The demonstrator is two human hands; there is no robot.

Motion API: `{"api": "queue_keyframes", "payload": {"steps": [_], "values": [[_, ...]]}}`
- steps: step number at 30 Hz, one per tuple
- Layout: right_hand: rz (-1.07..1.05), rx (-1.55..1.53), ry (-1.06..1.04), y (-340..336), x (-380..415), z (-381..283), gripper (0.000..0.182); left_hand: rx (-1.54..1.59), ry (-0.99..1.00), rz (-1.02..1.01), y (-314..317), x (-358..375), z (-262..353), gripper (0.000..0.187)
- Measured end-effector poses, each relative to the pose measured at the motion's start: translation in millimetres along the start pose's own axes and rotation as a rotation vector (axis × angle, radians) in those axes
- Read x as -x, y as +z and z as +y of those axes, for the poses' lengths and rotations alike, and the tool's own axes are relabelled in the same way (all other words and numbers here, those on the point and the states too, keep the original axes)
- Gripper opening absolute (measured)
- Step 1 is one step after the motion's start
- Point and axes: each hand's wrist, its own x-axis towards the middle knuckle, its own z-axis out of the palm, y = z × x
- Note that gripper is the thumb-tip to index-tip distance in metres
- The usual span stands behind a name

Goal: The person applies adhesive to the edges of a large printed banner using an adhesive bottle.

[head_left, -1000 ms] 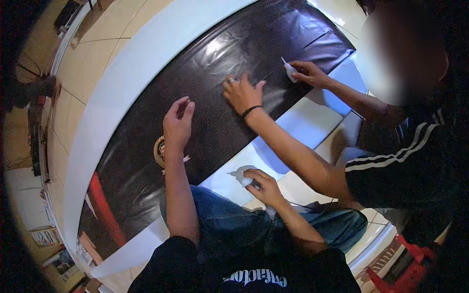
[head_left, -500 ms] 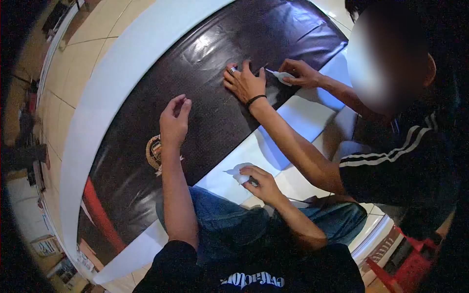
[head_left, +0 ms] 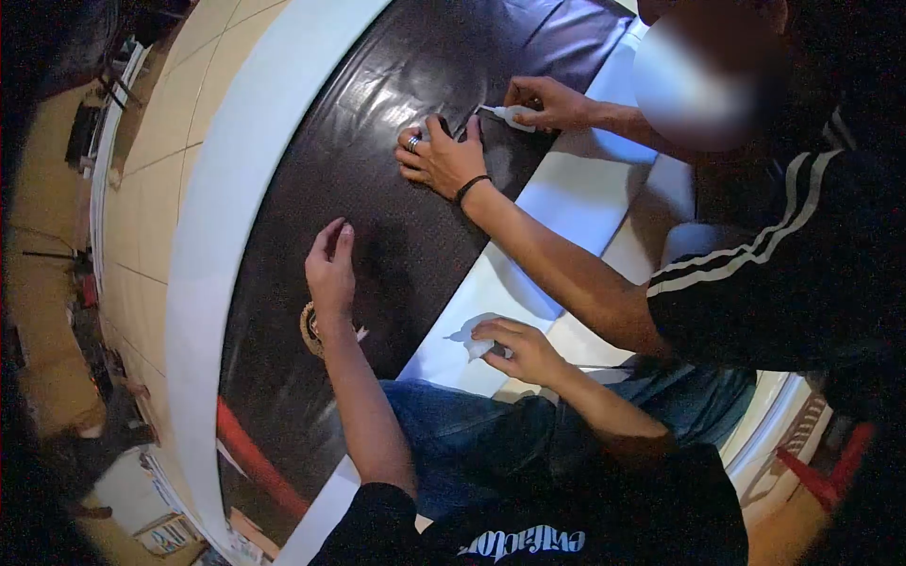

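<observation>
White bottle (head_left: 479, 350) in the right hand (head_left: 525, 351), dark sheet (head_left: 406, 250) below the left hand (head_left: 330, 275)

The bottle is small and pale, and the fingers cover a part of it. It is just beyond the jeans (head_left: 453, 434), above the white strip along the near edge of the sheet. The sheet is dark brown, shiny and wrinkled at its far part. A round emblem (head_left: 310, 332) with a rope-like border is partly hidden behind the left wrist.

The right hand is curled around the bottle, with the forearm coming from the lower right. The left forearm reaches forward; its fingers are bent, with the thumb near the index finger. I cannot tell if they pinch something small. Farther away, a co-worker spreads one hand (head_left: 448, 165) on the sheet, while the other hand (head_left: 552, 104) grips a second bottle (head_left: 514, 117) with a thin nozzle.
</observation>
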Motion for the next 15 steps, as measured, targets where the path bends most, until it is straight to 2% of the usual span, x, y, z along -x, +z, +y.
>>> {"api": "queue_keyframes", "payload": {"steps": [6, 15], "values": [[0.051, 0.001, -0.056, 0.8, -0.3, -0.4, 0.031, 0.013, -0.027, -0.001, 3.0, -0.5, -3.6, 0.044], [0.018, 0.009, -0.017, 2.9, 1.7, 5.6, 0.033, 0.021, -0.047, -0.013, 5.3, 2.0, -0.7, 0.042]]}}
